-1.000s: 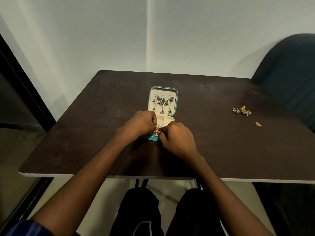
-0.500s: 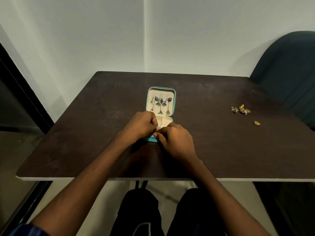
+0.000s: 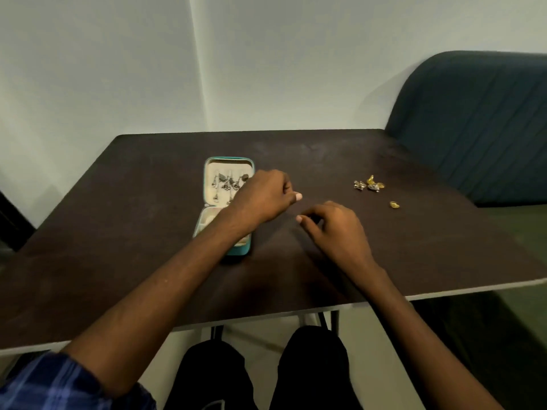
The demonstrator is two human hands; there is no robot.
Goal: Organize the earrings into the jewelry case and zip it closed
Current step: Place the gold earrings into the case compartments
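The jewelry case [image 3: 228, 202] lies open on the desk [image 3: 118, 232], with dangling earrings held in its lid. Loose earrings [image 3: 368, 184] are seen well to the right of the case, one gold piece [image 3: 394, 205] lying apart from the cluster. The left hand [image 3: 263, 196] is held just right of the case, fingers loosely curled, nothing seen pinched. The right hand [image 3: 337, 229] hovers further right of the case, fingers bent, apparently empty. A small piece could be knocked off the desk by a hurried reach, and the zip could be jammed by a dangling earring.
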